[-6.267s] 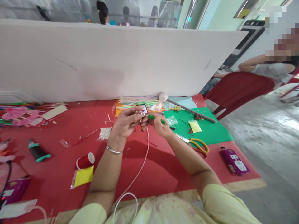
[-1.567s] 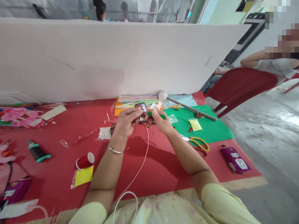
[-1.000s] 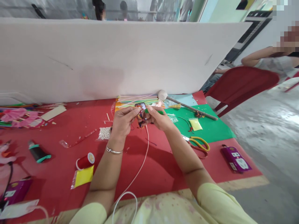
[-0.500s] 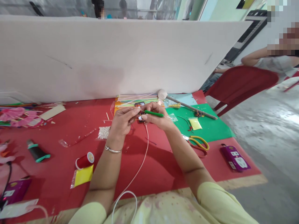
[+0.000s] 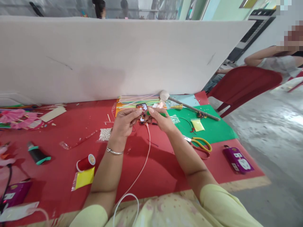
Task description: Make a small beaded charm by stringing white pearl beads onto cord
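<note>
My left hand (image 5: 125,122) and my right hand (image 5: 160,120) are raised together above the red table cover (image 5: 59,157). Between the fingertips is a small dark red thread piece (image 5: 142,119), pinched by the left hand. The right hand grips a green-handled hook tool (image 5: 163,114), its tip at the thread piece. A phone (image 5: 141,107) lies just behind the hands, with a white cable (image 5: 142,167) running from there toward my body.
Yellow-handled scissors (image 5: 200,144), a purple pack (image 5: 238,160) and green paper (image 5: 210,129) lie right. A red thread spool (image 5: 86,162), yellow packet (image 5: 84,178), white beads (image 5: 105,134) and black tube (image 5: 37,154) lie left. A white board (image 5: 118,60) stands behind; another person sits at a red chair (image 5: 243,86).
The hands stayed together near the phone. The green tool swung from lying level to pointing into the thread piece, and the hands shifted slightly.
</note>
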A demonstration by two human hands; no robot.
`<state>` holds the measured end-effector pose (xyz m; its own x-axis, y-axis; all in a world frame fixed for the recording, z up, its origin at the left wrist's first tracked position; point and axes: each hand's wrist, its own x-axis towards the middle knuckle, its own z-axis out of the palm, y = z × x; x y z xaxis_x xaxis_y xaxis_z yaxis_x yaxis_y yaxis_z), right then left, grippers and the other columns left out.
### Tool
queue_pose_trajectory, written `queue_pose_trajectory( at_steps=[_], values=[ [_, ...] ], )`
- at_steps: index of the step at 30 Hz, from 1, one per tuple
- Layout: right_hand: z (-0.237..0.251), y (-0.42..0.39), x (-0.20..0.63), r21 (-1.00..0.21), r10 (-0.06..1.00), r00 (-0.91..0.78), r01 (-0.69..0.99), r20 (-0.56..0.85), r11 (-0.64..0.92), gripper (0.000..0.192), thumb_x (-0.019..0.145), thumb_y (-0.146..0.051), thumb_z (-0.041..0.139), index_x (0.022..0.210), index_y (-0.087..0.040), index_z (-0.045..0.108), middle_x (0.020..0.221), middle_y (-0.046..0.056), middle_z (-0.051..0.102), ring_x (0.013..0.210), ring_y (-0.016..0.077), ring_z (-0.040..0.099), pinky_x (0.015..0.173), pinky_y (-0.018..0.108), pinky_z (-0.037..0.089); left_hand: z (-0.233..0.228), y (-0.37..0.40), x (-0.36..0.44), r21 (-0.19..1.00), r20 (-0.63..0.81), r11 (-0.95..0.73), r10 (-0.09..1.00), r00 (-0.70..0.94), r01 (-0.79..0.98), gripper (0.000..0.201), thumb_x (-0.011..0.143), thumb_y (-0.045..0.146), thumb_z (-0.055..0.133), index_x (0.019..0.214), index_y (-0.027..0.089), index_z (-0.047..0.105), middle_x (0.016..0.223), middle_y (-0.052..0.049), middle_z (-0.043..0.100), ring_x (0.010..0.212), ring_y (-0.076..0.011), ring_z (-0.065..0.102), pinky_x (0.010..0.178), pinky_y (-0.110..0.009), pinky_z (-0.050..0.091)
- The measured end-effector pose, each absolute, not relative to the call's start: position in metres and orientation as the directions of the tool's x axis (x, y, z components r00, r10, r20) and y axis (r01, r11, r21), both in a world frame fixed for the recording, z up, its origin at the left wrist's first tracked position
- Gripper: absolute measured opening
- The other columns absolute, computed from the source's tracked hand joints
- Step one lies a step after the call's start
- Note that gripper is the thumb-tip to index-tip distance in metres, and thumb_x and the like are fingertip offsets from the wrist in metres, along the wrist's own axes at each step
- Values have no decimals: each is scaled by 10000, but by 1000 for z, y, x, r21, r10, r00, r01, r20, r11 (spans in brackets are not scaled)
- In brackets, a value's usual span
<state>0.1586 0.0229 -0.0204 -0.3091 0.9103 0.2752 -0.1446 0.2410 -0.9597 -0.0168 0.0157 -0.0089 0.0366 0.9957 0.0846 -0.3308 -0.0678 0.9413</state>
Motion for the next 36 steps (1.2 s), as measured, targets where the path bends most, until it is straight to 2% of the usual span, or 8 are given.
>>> queue_pose_trajectory(
  at_steps=[4,20,25,33,36],
  values=[
    [-18,21,157,-944,894,-307,-138,327,298,465,933,-575,613,718,-183,738,755,37,687,658,128,582,603,251,505,-10,16,-17,940,87,-69,995,39,-334,159,668,280,855,659,157,754,518,20,528,438,-31,356,405,-192,181],
    [-24,22,153,-944,908,-273,-174,319,279,471,928,-585,604,723,-176,717,741,23,691,581,98,568,550,224,467,-12,17,-16,950,68,-58,997,22,-308,183,710,344,835,738,173,775,574,5,612,455,-50,419,409,-196,226],
    [-26,23,153,-952,923,-251,-171,292,254,468,918,-608,602,761,-180,707,710,6,678,548,90,535,528,219,442,-13,18,-15,947,62,-56,998,7,-317,300,757,466,791,814,171,792,709,-44,710,470,-52,460,394,-198,209],
    [-24,21,149,-946,923,-225,-160,312,281,495,913,-617,599,696,-180,684,676,7,654,521,86,487,507,225,405,-13,13,-15,946,73,-67,997,9,-316,414,802,566,730,881,163,782,790,-75,735,521,-83,549,402,-204,257],
    [-27,18,148,-949,924,-230,-163,304,272,499,917,-611,597,686,-178,685,669,7,646,529,84,492,515,223,398,-15,7,-18,946,50,-52,999,-15,-321,414,759,551,775,915,168,787,812,-63,736,505,-68,537,391,-192,253]
  ],
)
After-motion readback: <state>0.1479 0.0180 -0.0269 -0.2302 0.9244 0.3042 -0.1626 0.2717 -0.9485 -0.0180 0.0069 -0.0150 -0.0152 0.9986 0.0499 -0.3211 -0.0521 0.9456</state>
